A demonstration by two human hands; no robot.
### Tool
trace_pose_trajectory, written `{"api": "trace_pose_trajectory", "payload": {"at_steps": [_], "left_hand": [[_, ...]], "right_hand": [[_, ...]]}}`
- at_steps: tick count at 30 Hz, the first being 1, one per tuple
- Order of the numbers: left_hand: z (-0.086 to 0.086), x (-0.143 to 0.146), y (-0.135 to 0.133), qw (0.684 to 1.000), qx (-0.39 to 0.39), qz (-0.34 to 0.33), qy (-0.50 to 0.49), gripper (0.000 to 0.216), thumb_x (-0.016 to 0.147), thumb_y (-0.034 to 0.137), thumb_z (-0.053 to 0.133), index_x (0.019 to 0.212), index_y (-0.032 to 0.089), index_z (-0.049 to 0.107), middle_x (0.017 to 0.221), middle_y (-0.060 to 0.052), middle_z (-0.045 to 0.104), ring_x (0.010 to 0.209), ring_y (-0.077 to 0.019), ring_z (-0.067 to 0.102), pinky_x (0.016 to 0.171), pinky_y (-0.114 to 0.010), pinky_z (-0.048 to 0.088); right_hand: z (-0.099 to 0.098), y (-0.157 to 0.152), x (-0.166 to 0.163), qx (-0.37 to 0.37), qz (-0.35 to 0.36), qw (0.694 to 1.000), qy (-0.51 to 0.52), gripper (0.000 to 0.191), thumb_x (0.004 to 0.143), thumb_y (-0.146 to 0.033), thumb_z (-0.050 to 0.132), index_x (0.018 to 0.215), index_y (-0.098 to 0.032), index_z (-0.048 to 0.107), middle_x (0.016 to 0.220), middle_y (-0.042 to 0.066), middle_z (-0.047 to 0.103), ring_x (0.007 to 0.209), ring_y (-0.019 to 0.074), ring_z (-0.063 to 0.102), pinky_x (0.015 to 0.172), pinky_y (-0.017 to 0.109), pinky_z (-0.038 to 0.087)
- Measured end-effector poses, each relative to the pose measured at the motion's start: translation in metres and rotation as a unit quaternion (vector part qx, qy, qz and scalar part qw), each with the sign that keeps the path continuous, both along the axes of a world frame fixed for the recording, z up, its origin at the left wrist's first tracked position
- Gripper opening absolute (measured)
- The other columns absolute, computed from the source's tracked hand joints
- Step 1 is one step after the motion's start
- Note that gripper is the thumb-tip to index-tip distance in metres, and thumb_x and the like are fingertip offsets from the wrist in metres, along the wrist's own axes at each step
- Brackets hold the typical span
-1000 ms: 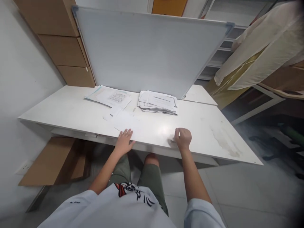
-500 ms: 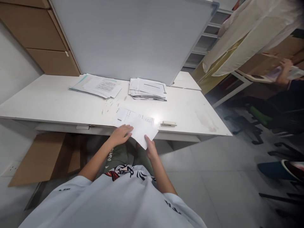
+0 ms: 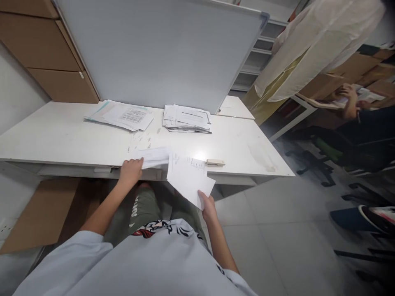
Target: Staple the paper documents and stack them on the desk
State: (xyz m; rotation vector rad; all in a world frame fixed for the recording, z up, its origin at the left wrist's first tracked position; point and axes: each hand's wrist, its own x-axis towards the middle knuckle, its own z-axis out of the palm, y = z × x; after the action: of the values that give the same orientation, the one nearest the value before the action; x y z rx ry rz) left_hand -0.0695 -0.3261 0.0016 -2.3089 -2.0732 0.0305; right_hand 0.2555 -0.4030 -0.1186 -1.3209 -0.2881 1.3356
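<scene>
My right hand pinches the lower corner of a white printed sheet that hangs past the front edge of the white table. At that edge, my left hand is closed on a second white paper, which looks blurred. A small beige stapler lies on the table just right of the sheet. Further back lie two paper stacks, one on the left and one at the middle.
A large whiteboard leans behind the table. Brown cabinets stand at the left, cardboard under the table. At the right another person's hand handles papers on a frame beside office chairs.
My right hand left the stapler on the table and took a sheet by its corner, pulling it off the edge. My left hand went from flat on the table to closed on another paper.
</scene>
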Motion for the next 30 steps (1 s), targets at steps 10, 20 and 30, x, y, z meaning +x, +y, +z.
{"api": "trace_pose_trajectory", "payload": {"at_steps": [10, 20, 30], "left_hand": [[0.117, -0.108, 0.131, 0.930, 0.256, 0.234, -0.124, 0.057, 0.095, 0.028, 0.036, 0.147, 0.007, 0.041, 0.122, -0.020, 0.064, 0.118, -0.0384, 0.060, 0.092, -0.058, 0.047], [0.033, -0.050, 0.207, 0.933, 0.175, 0.188, -0.250, 0.075, 0.084, 0.035, 0.060, 0.142, -0.008, 0.039, 0.156, -0.029, 0.030, 0.149, -0.0454, 0.010, 0.120, -0.062, 0.011], [-0.074, 0.057, 0.000, 0.959, 0.057, 0.094, -0.261, 0.069, 0.092, 0.043, 0.045, 0.152, 0.011, 0.035, 0.162, -0.019, 0.023, 0.151, -0.0427, 0.006, 0.117, -0.069, 0.008]], "right_hand": [[-0.006, 0.009, -0.007, 0.038, -0.022, 0.999, -0.027, 0.050, 0.057, -0.039, 0.083, 0.099, -0.015, 0.069, 0.095, 0.009, 0.077, 0.084, 0.0258, 0.073, 0.074, 0.035, 0.059], [0.027, 0.044, -0.025, 0.012, 0.130, 0.991, -0.014, 0.049, 0.066, -0.060, 0.078, 0.084, -0.015, 0.074, 0.084, 0.013, 0.077, 0.090, 0.0294, 0.073, 0.077, 0.036, 0.057], [0.028, 0.035, -0.025, 0.097, 0.096, 0.990, -0.022, 0.039, 0.059, -0.031, 0.080, 0.095, -0.019, 0.069, 0.089, 0.003, 0.077, 0.080, 0.0180, 0.068, 0.075, 0.027, 0.051]]}}
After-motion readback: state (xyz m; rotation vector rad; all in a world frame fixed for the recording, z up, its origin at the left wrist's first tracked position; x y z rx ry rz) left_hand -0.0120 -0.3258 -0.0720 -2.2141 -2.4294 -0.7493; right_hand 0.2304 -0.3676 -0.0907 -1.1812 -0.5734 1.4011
